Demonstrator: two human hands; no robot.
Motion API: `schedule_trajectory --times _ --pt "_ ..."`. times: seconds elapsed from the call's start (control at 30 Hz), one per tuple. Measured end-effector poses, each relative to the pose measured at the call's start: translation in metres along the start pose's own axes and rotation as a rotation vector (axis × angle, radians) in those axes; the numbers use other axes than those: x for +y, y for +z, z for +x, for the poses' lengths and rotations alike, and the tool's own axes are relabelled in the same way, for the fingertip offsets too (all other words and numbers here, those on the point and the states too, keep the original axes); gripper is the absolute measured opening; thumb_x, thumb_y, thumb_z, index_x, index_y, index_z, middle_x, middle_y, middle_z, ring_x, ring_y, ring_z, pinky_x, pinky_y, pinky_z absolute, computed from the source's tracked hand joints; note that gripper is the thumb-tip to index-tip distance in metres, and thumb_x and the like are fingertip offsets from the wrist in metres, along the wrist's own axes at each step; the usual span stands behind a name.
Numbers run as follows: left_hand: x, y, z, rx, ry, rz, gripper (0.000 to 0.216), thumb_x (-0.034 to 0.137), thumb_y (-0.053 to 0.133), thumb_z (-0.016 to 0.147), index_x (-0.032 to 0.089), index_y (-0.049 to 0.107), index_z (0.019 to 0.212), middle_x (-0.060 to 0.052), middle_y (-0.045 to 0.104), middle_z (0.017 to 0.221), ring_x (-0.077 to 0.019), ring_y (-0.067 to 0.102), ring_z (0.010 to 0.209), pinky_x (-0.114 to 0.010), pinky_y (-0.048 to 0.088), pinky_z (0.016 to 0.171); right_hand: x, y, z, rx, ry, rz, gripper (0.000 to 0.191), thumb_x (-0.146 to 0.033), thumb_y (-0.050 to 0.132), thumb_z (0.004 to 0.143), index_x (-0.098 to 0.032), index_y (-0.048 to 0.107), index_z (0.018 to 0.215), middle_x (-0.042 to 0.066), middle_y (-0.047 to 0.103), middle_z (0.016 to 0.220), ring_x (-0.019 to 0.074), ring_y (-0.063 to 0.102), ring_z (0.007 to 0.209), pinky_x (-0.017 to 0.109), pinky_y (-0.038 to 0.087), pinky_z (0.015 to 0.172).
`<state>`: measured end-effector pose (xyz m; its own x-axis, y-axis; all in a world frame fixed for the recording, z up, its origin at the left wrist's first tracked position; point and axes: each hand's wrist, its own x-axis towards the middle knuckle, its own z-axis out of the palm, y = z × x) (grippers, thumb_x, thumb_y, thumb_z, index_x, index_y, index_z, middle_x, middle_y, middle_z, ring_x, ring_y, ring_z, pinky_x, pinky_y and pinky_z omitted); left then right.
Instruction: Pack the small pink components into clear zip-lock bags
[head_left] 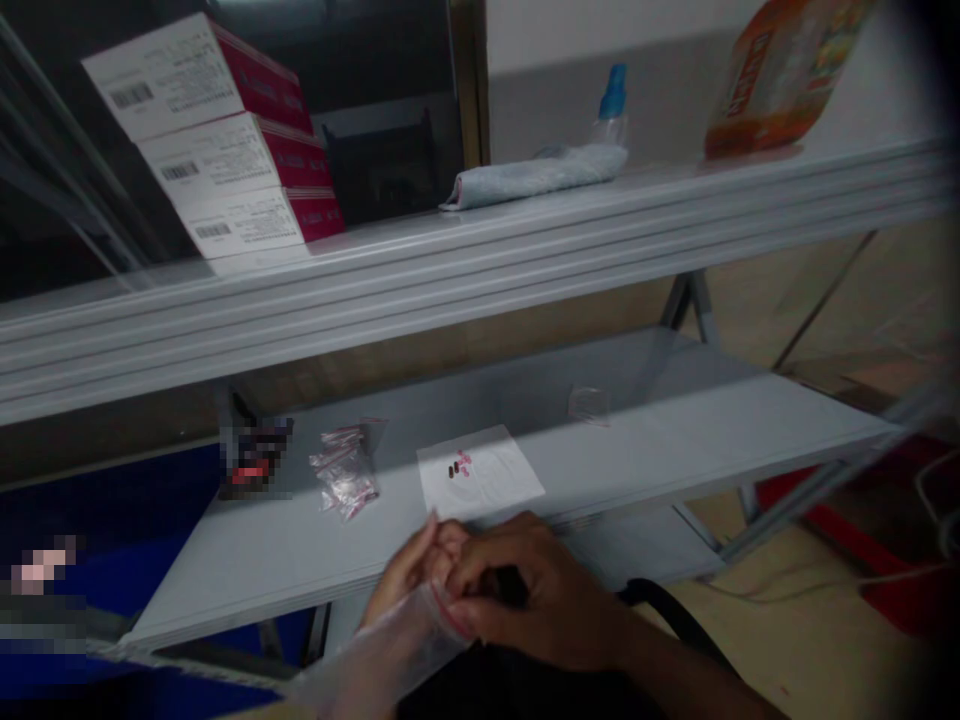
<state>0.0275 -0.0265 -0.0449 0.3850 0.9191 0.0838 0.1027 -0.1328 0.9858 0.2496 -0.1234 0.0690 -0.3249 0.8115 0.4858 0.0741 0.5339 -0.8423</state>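
Observation:
Both my hands meet at the bottom centre, in front of the white table's edge. My left hand (409, 570) and my right hand (536, 595) are closed together on a small clear zip bag (390, 650) with a red seal strip; the bag hangs down and left from my fingers. A small dark item shows between the fingers, too dim to name. Just beyond my hands lies a white sheet (480, 475) carrying a few tiny dark and red parts (457, 466).
A pile of small clear bags (346, 470) lies left of the sheet, another clear bag (589, 403) further back on the white table (712, 420). The upper shelf (480, 260) holds stacked red-and-white boxes (217, 140), a rolled cloth (536, 175), a blue-capped bottle (611, 105) and an orange package (780, 75).

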Motion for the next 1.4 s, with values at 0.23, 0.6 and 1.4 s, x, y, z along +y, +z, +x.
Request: schedule_trajectory --times 0.23,0.6,1.4 --pt "0.096 0.011 -0.018 -0.192 0.04 0.057 0.04 0.056 0.072 0.076 0.018 0.073 0.088 -0.008 0.071 0.083 -0.023 0.065 0.079 -0.032 0.05 0.074 0.051 -0.022 0.015 -0.196 0.319 0.091 0.017 -0.029 0.062 0.087 -0.017 0.073 0.081 0.0 0.067 0.06 0.0113 0.059 0.049 0.021 0.045 0.048" --pt "0.045 0.005 0.014 0.142 -0.011 0.094 0.026 0.034 0.077 0.074 0.016 0.077 0.092 -0.005 0.075 0.078 -0.0181 0.065 0.068 -0.027 0.05 0.065 0.122 -0.013 0.034 0.179 -0.078 -1.008 0.026 -0.022 0.057 0.092 -0.016 0.069 0.115 0.016 0.062 0.114 0.0285 0.053 0.109 0.046 0.047 0.094" --pt "0.045 0.008 0.011 0.134 -0.026 0.021 0.053 0.03 0.08 0.071 0.014 0.07 0.121 -0.01 0.077 0.106 -0.025 0.073 0.092 -0.035 0.057 0.084 0.122 -0.01 0.037 0.235 -0.089 -0.502 0.01 -0.023 0.063 0.092 -0.02 0.073 0.092 0.004 0.075 0.088 0.0174 0.066 0.085 0.031 0.051 0.083"
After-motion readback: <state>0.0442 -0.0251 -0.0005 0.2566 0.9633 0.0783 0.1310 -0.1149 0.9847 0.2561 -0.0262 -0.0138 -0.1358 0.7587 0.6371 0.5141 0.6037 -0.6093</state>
